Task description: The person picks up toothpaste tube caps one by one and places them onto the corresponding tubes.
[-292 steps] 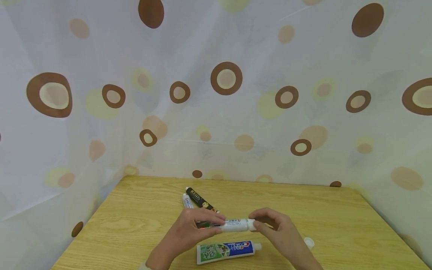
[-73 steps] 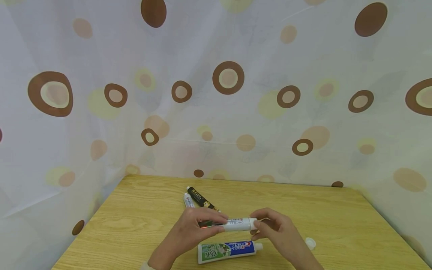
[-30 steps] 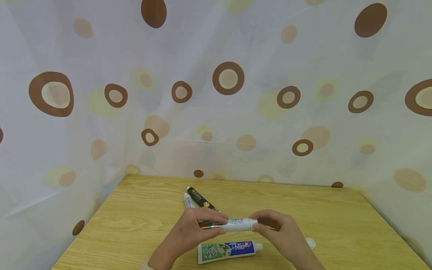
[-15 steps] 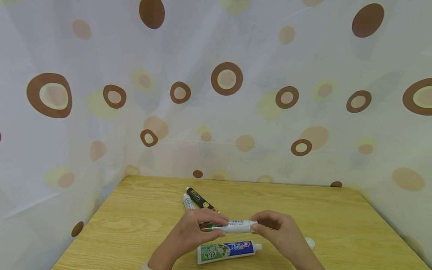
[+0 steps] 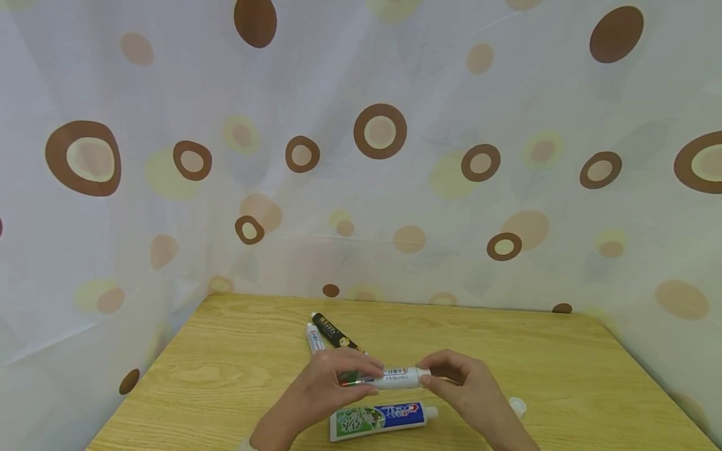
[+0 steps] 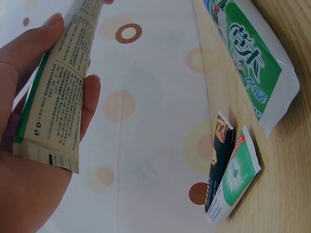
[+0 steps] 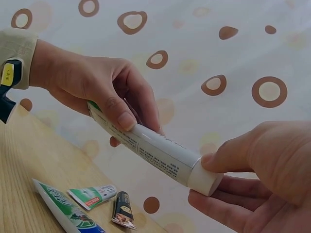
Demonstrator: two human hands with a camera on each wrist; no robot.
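A white toothpaste tube (image 5: 399, 378) is held level above the table in the head view. My left hand (image 5: 324, 391) grips its body, thumb below and fingers above, covering much of the tail end. The left wrist view shows the printed back of the tube (image 6: 60, 92) and its flat crimped end. At the other end, my right hand (image 5: 470, 391) pinches the white cap (image 7: 204, 178) between thumb and fingers. The cap sits against the tube's shoulder. Just nearer on the table lies a green and blue toothpaste tube (image 5: 378, 421).
Behind my left hand, a black tube (image 5: 337, 333) and a smaller white and green tube (image 5: 314, 337) lie side by side on the wooden table (image 5: 225, 357). A loose white cap (image 5: 517, 407) rests right of my right hand. A dotted curtain (image 5: 361, 188) surrounds the table.
About ten seconds ago a small gap showed between cap and tube; now the cap sits close. My right fingers have shifted around the cap. The tubes on the table have stayed put.
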